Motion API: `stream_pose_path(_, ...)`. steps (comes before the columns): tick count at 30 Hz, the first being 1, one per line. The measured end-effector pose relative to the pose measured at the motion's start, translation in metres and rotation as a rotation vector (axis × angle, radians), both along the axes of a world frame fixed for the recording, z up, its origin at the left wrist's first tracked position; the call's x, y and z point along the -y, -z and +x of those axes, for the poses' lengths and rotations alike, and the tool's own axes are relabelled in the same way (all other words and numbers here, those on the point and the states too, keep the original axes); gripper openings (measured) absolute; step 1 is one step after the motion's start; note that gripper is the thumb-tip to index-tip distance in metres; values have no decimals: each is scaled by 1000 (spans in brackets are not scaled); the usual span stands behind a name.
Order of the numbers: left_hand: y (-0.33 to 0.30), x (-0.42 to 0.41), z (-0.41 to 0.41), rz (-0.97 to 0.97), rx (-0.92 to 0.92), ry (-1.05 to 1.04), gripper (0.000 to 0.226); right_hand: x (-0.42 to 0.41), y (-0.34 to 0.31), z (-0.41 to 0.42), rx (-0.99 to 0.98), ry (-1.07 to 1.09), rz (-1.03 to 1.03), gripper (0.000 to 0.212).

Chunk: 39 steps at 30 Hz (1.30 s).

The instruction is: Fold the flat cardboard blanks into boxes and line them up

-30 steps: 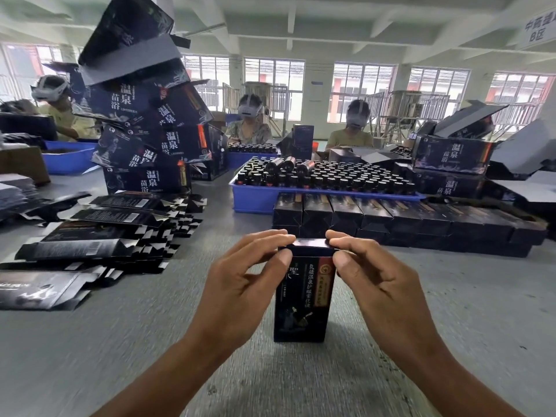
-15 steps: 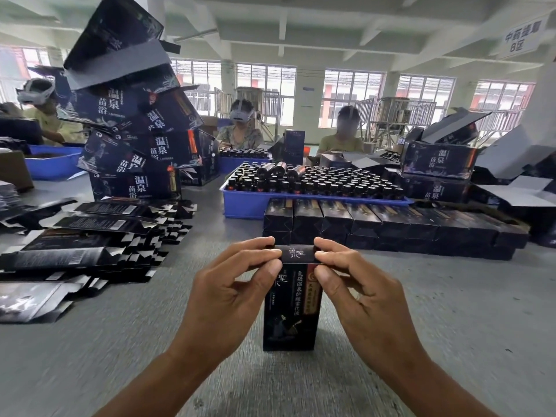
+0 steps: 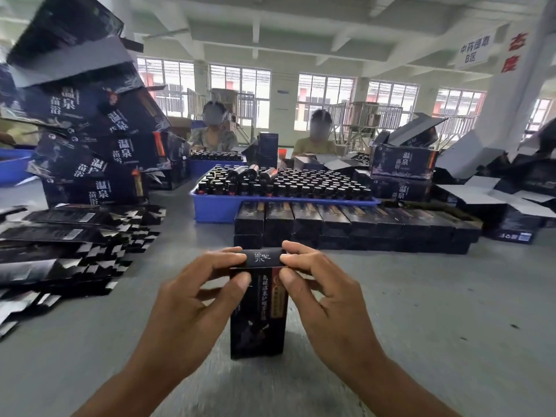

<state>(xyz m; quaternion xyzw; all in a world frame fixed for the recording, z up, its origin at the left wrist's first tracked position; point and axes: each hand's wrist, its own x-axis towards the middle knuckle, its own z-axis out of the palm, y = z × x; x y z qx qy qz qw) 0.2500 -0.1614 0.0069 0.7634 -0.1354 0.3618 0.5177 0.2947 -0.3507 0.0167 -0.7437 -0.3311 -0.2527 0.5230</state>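
Grey table point(image 3: 421, 311), flat blanks point(image 3: 69, 245) beside box point(image 3: 258, 314)

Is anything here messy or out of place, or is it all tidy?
Three bottles lie on their sides on top of the upright ones in the blue tray. The big boxes stacked at the left lean at odd angles. The row of folded boxes looks neat.

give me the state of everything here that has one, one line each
box in hand: upright on the table, top flap folded over
left hand: pinches the flap's left end
right hand: pinches the flap's right end
finished boxes: closed, lined up in a row
flat blanks: unfolded, stacked at left
blue tray: filled with upright bottles
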Motion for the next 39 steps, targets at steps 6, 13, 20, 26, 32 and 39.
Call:
stream_pose_path(6, 10, -8, 1, -65, -411, 119, 77, 1, 0, 2, 4, 4, -41, 19)
stream_pose_path(13, 13, -16, 9, -87, -672, 162, 86, 3, 7, 5, 39, 73, -197, 40)
stream_pose_path(20, 16, -28, 17, -275, -667, 39, 74, -2, 20, 4, 26, 64, -409, 78)
stream_pose_path(26, 18, -34, 22, -418, -717, -84, 70, -10, 30, -1, 192, 73, -681, 88)
stream_pose_path(32, 19, -29, 22, -408, -720, -75, 53, -18, 29, -3, 237, 70, -773, 92)
stream_pose_path(39, 18, -65, 22, -51, -592, -530, 46, -39, 32, 8, 251, 54, -759, 72)
